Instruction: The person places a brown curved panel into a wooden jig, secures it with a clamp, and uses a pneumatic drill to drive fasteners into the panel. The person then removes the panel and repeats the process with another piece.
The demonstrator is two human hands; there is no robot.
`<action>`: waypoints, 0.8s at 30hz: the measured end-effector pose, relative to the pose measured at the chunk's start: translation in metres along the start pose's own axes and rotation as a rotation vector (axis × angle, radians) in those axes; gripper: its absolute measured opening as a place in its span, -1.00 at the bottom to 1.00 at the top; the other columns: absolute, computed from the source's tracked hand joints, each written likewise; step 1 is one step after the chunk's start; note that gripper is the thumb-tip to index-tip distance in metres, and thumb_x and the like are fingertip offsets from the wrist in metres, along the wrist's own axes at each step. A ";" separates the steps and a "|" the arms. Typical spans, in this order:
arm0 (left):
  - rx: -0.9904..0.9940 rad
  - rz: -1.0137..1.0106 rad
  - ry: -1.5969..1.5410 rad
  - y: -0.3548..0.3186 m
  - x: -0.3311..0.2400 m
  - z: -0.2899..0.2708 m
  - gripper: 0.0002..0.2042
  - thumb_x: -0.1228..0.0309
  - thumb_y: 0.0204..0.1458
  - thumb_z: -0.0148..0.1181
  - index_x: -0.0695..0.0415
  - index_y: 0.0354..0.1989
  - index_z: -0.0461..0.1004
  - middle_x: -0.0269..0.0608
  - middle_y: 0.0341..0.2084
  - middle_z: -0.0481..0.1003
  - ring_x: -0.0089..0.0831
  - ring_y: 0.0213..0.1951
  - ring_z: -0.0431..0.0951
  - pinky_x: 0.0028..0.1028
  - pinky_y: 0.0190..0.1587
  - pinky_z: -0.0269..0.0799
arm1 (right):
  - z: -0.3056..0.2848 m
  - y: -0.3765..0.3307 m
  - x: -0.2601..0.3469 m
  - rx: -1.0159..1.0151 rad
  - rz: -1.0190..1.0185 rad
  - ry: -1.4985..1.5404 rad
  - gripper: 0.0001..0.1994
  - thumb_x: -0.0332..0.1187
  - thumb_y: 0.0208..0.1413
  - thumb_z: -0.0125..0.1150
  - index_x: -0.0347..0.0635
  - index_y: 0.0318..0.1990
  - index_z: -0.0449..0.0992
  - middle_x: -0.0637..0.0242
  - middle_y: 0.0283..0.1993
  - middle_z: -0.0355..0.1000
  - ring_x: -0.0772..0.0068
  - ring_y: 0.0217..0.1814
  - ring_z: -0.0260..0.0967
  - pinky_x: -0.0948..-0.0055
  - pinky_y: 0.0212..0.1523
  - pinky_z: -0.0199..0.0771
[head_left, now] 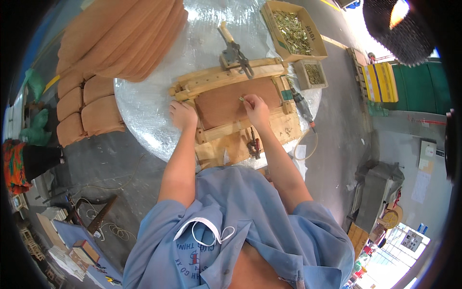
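Note:
A brown wooden panel (220, 105) lies flat inside a pale wooden frame jig (226, 83) on the round, plastic-wrapped table. My right hand (258, 113) is over the panel, thumb and fingers pinching a small brass-coloured metal piece (241, 98). At the jig's left end, my left hand (183, 116) rests with curled fingers; what they grip, if anything, is hidden. A toggle clamp (234, 52) sits on the jig's far side, and a second clamp with red parts (254, 143) on its near side. Beside the jig's right end lies a power screwdriver (302, 104).
An open carton (315, 44) of small brass-coloured metal pieces stands at the far right, with a smaller box (300, 76) of small fasteners before it. Tall stacks of brown curved panels (130, 41) crowd the left. A cable (317, 144) loops off the table's right edge.

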State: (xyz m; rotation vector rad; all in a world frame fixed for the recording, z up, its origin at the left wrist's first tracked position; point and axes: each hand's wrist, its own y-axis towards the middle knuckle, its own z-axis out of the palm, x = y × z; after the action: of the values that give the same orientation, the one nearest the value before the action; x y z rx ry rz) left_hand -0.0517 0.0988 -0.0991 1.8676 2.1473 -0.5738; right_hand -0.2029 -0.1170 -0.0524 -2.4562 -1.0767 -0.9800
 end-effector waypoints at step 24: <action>0.054 -0.046 -0.157 -0.001 -0.002 -0.009 -0.70 0.23 0.31 0.01 0.18 0.05 0.31 0.02 0.06 0.41 0.06 0.16 0.47 0.13 0.04 0.46 | 0.105 -0.012 0.100 0.139 -0.133 -0.008 -0.84 -0.23 0.12 0.45 0.05 -0.16 0.71 0.36 -0.26 0.56 0.21 -0.19 0.56 0.19 -0.14 0.56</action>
State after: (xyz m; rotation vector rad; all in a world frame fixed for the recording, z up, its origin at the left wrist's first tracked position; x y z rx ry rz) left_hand -0.0518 0.1011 -0.0903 1.7404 2.0971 -0.7688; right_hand -0.1132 -0.0028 -0.0603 -2.3042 -1.2798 -0.9017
